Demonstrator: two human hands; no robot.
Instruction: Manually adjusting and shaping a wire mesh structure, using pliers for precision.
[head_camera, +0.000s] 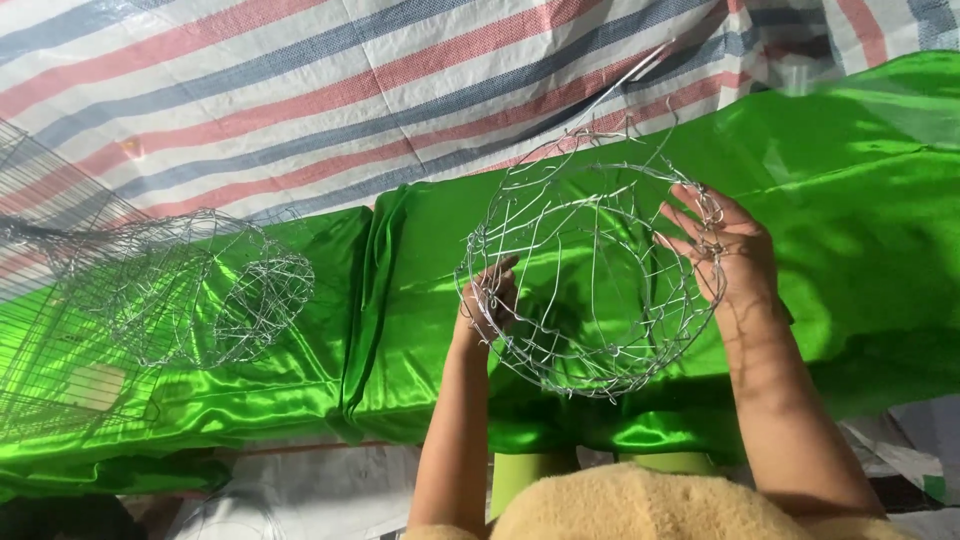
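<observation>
A round basket-shaped frame of bent silver wire (590, 290) is held up over shiny green cloth (860, 200). My left hand (488, 300) grips its rim on the left side, fingers curled around the wires. My right hand (725, 245) holds the rim on the right, fingers spread along the wire edge. A long loose wire end (640, 70) sticks up from the frame toward the top.
A pile of similar wire frames (200, 290) lies at the left on the green cloth, beside a flat wire grid (50, 350). A red, blue and white striped tarp (350, 90) covers the background. A tan fuzzy garment (640, 505) fills the bottom edge.
</observation>
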